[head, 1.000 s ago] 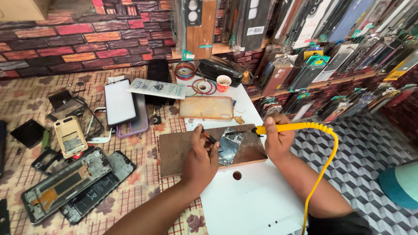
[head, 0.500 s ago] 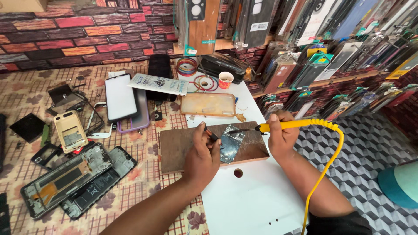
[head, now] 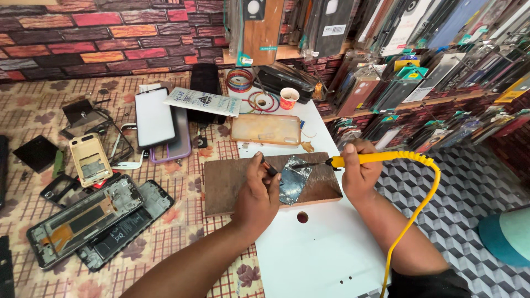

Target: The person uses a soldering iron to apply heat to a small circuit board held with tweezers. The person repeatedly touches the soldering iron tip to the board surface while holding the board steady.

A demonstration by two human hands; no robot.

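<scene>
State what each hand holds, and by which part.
The right hand grips the yellow-handled soldering iron by its handle. The left hand pinches a small dark tool; which part is hidden.

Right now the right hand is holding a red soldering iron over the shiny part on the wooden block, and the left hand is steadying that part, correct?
Not quite: the soldering iron is yellow, not red, as the head view shows. The right hand does hold it over the shiny part on the wooden block, with the left hand at that part.

A brick-patterned wall (head: pixel 83 33) backs the counter (head: pixel 33 110); shelves (head: pixel 441 99) crowd the right, over what looks like cube-patterned floor (head: pixel 486 182).
</scene>
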